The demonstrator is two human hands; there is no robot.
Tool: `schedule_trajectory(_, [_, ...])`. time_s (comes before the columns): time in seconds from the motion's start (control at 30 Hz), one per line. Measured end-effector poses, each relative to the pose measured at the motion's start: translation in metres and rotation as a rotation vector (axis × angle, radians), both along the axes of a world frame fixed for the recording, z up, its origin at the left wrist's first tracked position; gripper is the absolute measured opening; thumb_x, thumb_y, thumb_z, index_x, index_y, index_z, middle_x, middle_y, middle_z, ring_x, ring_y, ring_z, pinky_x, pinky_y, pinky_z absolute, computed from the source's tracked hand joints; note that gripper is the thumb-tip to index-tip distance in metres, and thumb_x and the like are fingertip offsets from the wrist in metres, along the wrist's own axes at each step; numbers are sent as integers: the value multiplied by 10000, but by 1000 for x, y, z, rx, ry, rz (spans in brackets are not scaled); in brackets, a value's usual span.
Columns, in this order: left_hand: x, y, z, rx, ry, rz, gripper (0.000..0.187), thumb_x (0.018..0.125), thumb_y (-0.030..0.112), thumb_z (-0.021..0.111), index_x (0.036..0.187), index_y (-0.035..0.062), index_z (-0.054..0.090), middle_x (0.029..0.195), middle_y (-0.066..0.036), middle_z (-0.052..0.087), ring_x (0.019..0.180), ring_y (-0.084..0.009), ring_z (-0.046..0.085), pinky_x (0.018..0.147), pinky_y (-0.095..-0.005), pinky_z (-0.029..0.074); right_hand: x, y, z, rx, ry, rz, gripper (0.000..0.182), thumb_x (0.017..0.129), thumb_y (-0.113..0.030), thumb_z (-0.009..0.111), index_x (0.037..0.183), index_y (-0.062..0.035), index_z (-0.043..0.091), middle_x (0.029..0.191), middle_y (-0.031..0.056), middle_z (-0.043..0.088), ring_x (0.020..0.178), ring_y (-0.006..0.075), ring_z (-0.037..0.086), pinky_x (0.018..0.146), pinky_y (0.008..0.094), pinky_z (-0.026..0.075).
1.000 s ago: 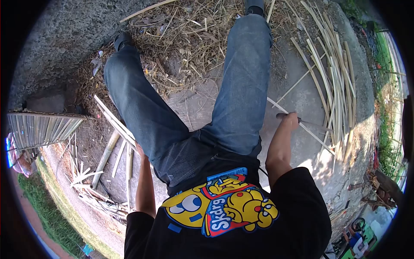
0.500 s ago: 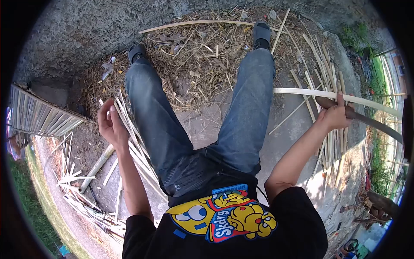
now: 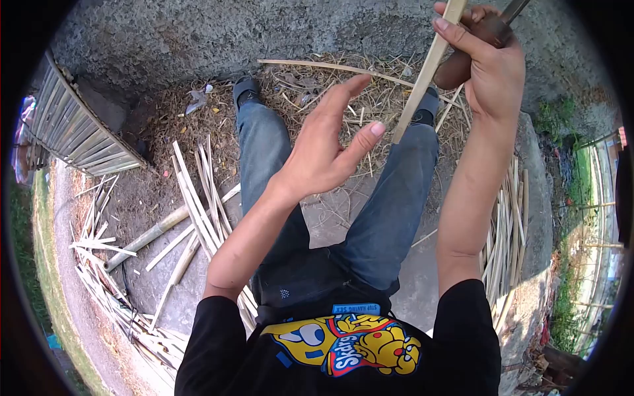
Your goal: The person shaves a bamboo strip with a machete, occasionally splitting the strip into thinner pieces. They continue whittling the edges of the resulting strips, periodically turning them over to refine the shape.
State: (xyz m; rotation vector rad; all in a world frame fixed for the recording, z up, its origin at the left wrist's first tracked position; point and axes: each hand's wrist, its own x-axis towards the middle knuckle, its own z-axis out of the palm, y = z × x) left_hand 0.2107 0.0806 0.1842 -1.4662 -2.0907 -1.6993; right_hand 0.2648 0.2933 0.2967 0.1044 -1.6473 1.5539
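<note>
My right hand (image 3: 495,72) is raised at the upper right. Its fingers are wrapped round the dark wooden handle (image 3: 454,70) of a long-bladed knife, whose blade (image 3: 514,10) runs out of the top of the view. Thumb and fingers of this same hand also hold a pale, flat bamboo strip (image 3: 426,82), slanting down to an end above my right knee. My left hand (image 3: 323,148) hangs over the gap between my legs, thumb and fingers apart, a short way left of the strip's lower end and touching nothing.
Split bamboo strips (image 3: 505,244) lie piled on the right, with more strips (image 3: 198,198) beside my left leg. A bamboo pole (image 3: 148,236) rests at the left near a slatted bamboo panel (image 3: 82,125). Beyond my feet stands a rough grey wall (image 3: 218,33), with shavings (image 3: 310,99) before it.
My right hand has swung up and inward from the far right, carrying the knife and the bamboo strip. My left hand has moved right, from outside my left leg to between my legs.
</note>
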Motion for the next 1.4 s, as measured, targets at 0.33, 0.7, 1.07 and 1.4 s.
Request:
schedule_trajectory(0.33, [1, -63, -12, -146, -288, 273, 319, 1086, 295, 435, 973, 35, 581, 645, 29, 444, 602, -51, 410, 552, -232, 343, -65, -67, -69, -90, -30, 203, 269, 803, 21, 778, 930, -21, 544, 1046, 191, 719, 934, 203, 707, 819, 311, 559])
schedule_trajectory(0.7, [18, -187, -76, -350, -606, 474, 352, 1072, 295, 472, 864, 22, 551, 605, 25, 445, 560, -58, 409, 516, -260, 338, -25, -127, -151, 575, -612, 81, 493, 887, -478, 729, 801, -7, 611, 591, 148, 603, 577, 274, 672, 544, 409, 496])
schedule_trajectory(1.07, [76, -247, -92, -362, -900, 420, 344, 1071, 280, 488, 827, 39, 503, 607, 52, 394, 562, -40, 346, 503, -258, 296, -65, -108, -176, 864, -856, 152, 633, 921, -656, 554, 856, -33, 645, 676, 210, 665, 696, 411, 698, 633, 506, 562])
schedule_trajectory(1.4, [92, -256, -104, -553, -590, 548, 296, 1037, 225, 550, 836, 9, 561, 571, -30, 481, 538, -89, 427, 498, -305, 352, -39, -129, -179, 1039, -806, 199, 703, 936, -691, 479, 942, -6, 636, 687, 221, 662, 706, 423, 701, 647, 521, 567])
